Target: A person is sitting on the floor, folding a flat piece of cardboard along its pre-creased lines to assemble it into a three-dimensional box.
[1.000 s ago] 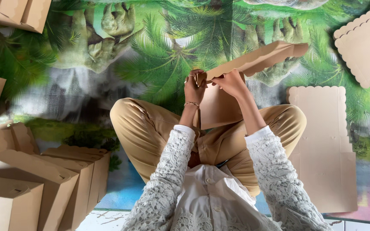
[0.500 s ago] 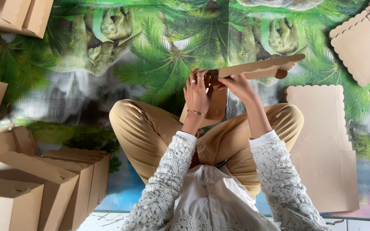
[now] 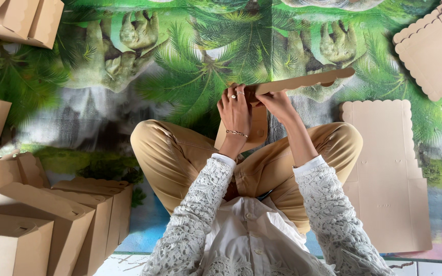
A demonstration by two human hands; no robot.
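Now both hands hold a brown cardboard box blank (image 3: 287, 84) above the crossed legs (image 3: 180, 153). The left hand (image 3: 235, 110) has its grip clamped on the blank's near end, and the right hand (image 3: 277, 102) pinches it just beside. Right of the legs, a flat cardboard sheet (image 3: 384, 174) lies on the printed mat (image 3: 78, 112); folded boxes (image 3: 52, 220) stand left.

Both hands (image 3: 257, 105) on cardboard box (image 3: 292, 84)

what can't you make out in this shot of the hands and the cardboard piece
Head view only:
- Left hand and right hand: palms and fingertips hidden behind the cardboard piece, so each grip is unclear.
- Cardboard piece: seen edge-on, face hidden.
- Folded boxes: cut off by the left and bottom edges.
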